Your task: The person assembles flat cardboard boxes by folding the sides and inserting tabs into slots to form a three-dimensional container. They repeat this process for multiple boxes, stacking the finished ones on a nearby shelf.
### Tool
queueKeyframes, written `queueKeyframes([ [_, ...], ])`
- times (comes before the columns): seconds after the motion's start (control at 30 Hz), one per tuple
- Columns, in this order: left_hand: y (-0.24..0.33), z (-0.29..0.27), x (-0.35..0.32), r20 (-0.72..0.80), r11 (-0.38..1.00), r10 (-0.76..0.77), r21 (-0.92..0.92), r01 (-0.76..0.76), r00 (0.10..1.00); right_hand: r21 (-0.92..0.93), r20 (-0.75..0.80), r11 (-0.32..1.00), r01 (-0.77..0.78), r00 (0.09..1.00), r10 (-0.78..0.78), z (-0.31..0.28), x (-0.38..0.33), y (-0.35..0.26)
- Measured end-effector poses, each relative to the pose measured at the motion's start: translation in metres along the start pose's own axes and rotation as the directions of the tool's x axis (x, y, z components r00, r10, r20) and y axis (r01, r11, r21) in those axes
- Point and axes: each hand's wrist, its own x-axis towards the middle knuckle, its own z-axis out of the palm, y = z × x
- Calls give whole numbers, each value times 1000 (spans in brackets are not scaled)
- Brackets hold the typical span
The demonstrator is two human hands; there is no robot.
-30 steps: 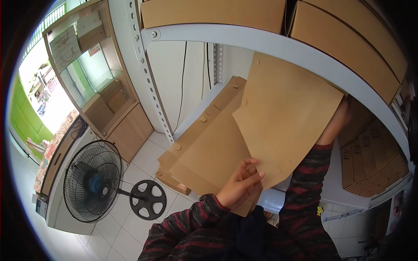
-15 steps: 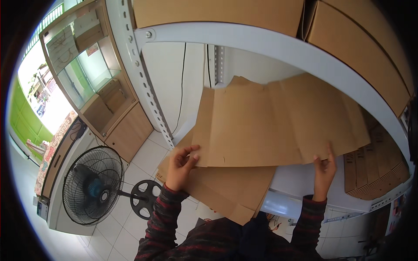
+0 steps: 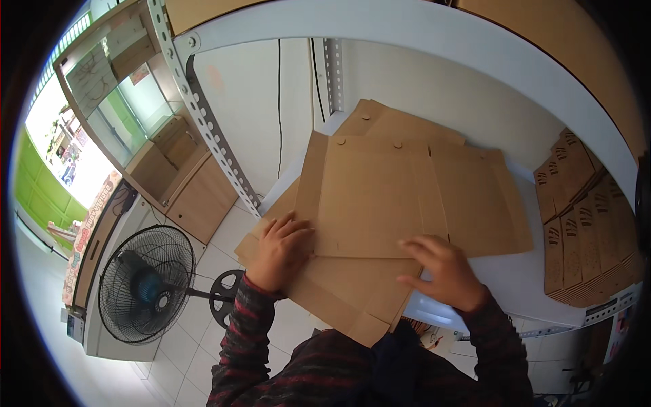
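A flattened cardboard box (image 3: 369, 193) with creased panels and small slots lies on top of others on a white shelf. My left hand (image 3: 281, 245) is closed at its near left corner, fingers bent together over the narrow side flap; the thumb is mostly hidden. My right hand (image 3: 444, 271) is at the near edge, right of centre. Its fingers are apart and slightly blurred, the upper fingertips at the edge. Beneath, another flattened cardboard sheet (image 3: 346, 292) sticks out toward my body, and one more cardboard piece (image 3: 393, 122) shows behind.
Stacked folded cardboard boxes (image 3: 586, 230) stand at the shelf's right end. A perforated metal post (image 3: 203, 115) rises at the left, and a shelf beam (image 3: 434, 37) curves overhead. On the left are a black fan (image 3: 146, 285) and a glass-fronted cabinet (image 3: 135, 122).
The top cardboard has come down flatter, its right side lowered onto the shelf. My right hand has moved left and opened. My left hand stays at the left corner, now turned more over the flap.
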Motion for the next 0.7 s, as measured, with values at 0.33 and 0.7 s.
queueKeyframes([
  [0.33,-1,8,7,-225,998,30,-40,-39,974,-229,231,939,255,952,-201,24,23,27],
  [0.7,36,-1,-1,-321,996,-78,6,84,944,326,55,942,-82,996,68,31,29,48],
])
